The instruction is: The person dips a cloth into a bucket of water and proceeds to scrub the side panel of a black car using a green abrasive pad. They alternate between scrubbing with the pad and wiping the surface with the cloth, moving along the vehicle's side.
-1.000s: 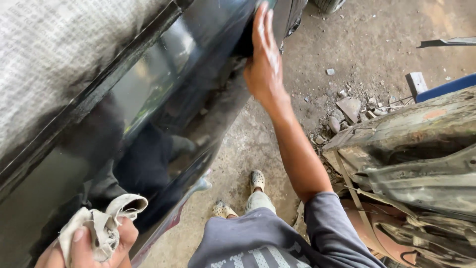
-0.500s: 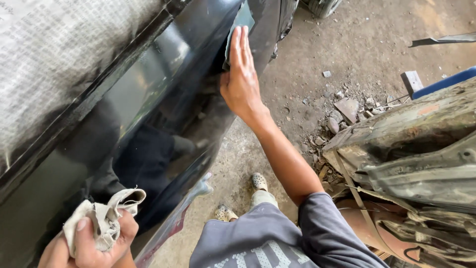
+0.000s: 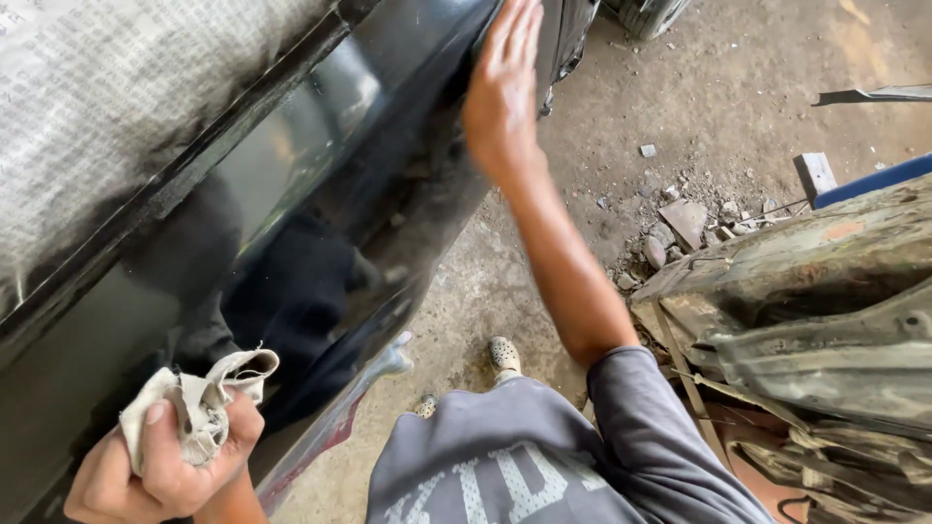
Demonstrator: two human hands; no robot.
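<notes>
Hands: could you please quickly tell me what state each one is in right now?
Left hand: closed, holding a crumpled rag.
Right hand: open, flat against the glossy black car panel, holding nothing.

Dusty concrete floor [image 3: 777,58], stained, w/ grit all over. Rubble [image 3: 680,228] piled mid-right: broken stones, flat slab bits, just beside rusty scrap panel [image 3: 825,311] at right. Small stone [image 3: 648,150] alone, a bit farther out. Wood block [image 3: 814,175] far right, near blue bar [image 3: 874,180]. Dark metal strip [image 3: 874,94] farther off at right edge. Tyre [image 3: 646,15] resting at far top. Spotted shoes [image 3: 503,354] planted near centre, close to black car panel [image 3: 320,194] at left.
</notes>
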